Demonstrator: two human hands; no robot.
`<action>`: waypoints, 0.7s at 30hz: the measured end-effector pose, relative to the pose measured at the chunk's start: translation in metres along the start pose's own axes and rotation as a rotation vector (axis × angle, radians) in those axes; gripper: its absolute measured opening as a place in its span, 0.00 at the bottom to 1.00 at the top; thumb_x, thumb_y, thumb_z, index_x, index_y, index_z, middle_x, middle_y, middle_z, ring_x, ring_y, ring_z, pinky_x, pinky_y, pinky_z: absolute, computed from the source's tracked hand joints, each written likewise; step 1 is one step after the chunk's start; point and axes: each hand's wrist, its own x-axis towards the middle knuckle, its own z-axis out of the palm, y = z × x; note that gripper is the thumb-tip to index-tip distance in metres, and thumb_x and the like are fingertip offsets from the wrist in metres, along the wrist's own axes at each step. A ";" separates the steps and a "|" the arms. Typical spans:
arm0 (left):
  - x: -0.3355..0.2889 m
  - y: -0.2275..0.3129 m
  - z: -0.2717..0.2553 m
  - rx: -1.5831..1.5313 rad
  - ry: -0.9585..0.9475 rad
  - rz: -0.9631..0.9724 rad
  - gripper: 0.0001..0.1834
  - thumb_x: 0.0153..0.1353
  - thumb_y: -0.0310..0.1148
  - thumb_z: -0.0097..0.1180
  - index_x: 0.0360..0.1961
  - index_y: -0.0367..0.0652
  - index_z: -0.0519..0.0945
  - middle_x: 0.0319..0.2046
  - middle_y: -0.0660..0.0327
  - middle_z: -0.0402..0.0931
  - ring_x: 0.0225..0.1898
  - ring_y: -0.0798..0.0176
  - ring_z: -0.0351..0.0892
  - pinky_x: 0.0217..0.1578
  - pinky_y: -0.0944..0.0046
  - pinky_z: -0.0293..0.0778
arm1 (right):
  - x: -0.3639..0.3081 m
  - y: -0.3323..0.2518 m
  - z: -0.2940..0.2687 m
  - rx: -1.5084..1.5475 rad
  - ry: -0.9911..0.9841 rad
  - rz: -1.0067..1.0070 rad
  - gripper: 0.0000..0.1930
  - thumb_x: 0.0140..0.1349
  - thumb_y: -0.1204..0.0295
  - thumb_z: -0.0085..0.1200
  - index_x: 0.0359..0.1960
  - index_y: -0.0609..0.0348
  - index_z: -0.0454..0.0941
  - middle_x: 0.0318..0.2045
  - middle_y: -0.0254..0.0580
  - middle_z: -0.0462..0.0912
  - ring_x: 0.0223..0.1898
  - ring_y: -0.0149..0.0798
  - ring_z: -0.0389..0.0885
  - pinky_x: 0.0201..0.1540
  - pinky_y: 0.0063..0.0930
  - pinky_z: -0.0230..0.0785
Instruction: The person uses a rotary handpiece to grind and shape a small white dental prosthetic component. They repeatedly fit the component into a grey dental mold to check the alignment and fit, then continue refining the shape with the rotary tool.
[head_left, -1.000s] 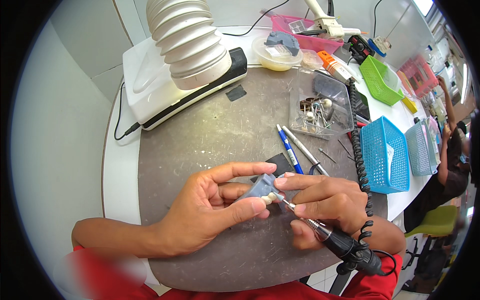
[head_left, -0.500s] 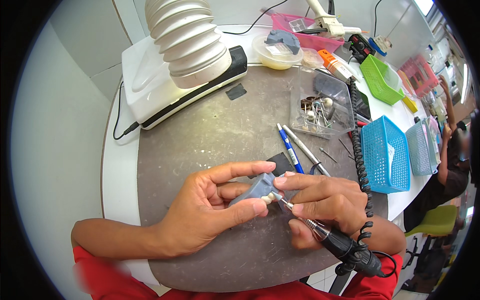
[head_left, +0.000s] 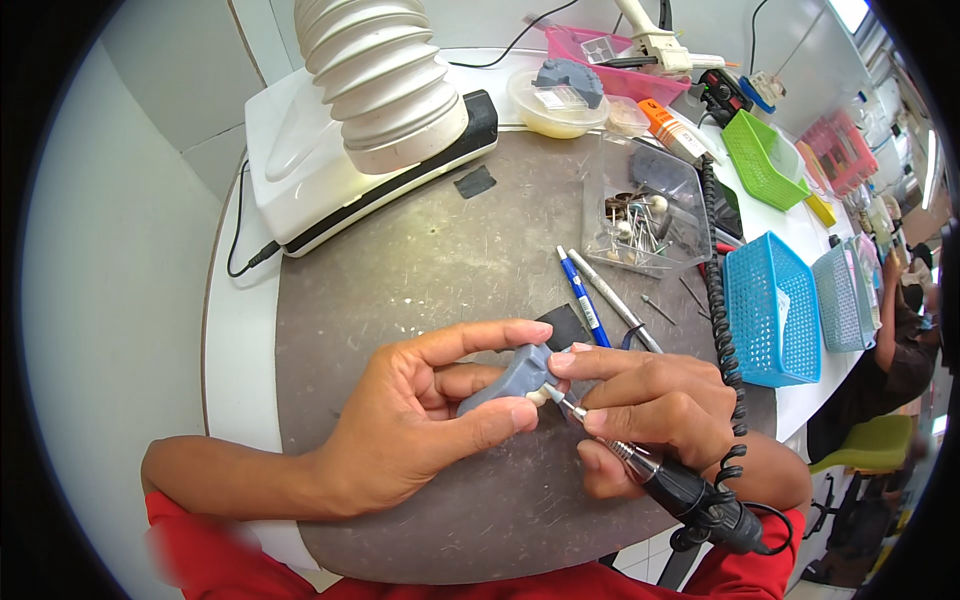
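Left hand (head_left: 405,425) part-curled, gripping grey dental model (head_left: 517,377) above brown work surface (head_left: 430,265), right hand (head_left: 665,402) wrapped round black rotary handpiece (head_left: 682,488), pale tip (head_left: 554,393) at model's white teeth (head_left: 537,397), contact unconfirmed

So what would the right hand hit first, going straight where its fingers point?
Likely the grey model held in the left hand; the right hand seems to touch it, though depth is unclear.
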 end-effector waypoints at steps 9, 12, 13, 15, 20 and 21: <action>-0.001 0.001 0.002 0.007 0.020 -0.005 0.30 0.60 0.20 0.59 0.64 0.33 0.65 0.46 0.51 0.81 0.46 0.67 0.82 0.51 0.68 0.78 | -0.001 -0.002 -0.001 0.022 -0.041 0.027 0.17 0.51 0.80 0.68 0.40 0.57 0.73 0.32 0.43 0.82 0.49 0.53 0.84 0.52 0.49 0.78; -0.001 0.001 0.001 0.021 0.020 0.001 0.30 0.60 0.20 0.59 0.64 0.33 0.65 0.46 0.51 0.81 0.46 0.67 0.82 0.51 0.68 0.78 | -0.001 -0.003 -0.001 0.021 -0.039 0.032 0.18 0.50 0.80 0.67 0.41 0.57 0.73 0.32 0.44 0.82 0.49 0.53 0.84 0.52 0.50 0.78; -0.001 0.001 0.002 0.020 0.022 0.002 0.30 0.60 0.20 0.59 0.64 0.33 0.65 0.46 0.51 0.81 0.46 0.67 0.82 0.51 0.68 0.78 | -0.001 -0.003 -0.001 0.023 -0.040 0.032 0.18 0.50 0.80 0.67 0.41 0.57 0.73 0.32 0.44 0.82 0.49 0.53 0.84 0.52 0.50 0.78; -0.001 0.001 0.002 0.020 0.022 0.007 0.30 0.60 0.20 0.59 0.64 0.33 0.65 0.45 0.51 0.81 0.46 0.67 0.82 0.51 0.68 0.78 | 0.000 -0.003 -0.001 0.026 -0.047 0.032 0.18 0.50 0.80 0.67 0.41 0.57 0.73 0.32 0.44 0.82 0.49 0.53 0.84 0.52 0.50 0.78; -0.001 0.001 0.001 0.018 0.020 0.006 0.30 0.60 0.20 0.59 0.64 0.33 0.65 0.45 0.51 0.81 0.45 0.68 0.82 0.50 0.68 0.78 | 0.000 -0.003 -0.002 0.022 -0.054 0.027 0.18 0.50 0.80 0.67 0.41 0.57 0.73 0.32 0.44 0.82 0.49 0.54 0.84 0.52 0.50 0.78; -0.001 0.001 0.001 0.018 0.019 0.008 0.30 0.60 0.20 0.59 0.64 0.33 0.65 0.45 0.51 0.81 0.45 0.68 0.82 0.50 0.68 0.78 | 0.000 -0.003 -0.002 0.023 -0.056 0.027 0.18 0.50 0.80 0.67 0.41 0.57 0.73 0.33 0.44 0.82 0.49 0.54 0.84 0.52 0.50 0.78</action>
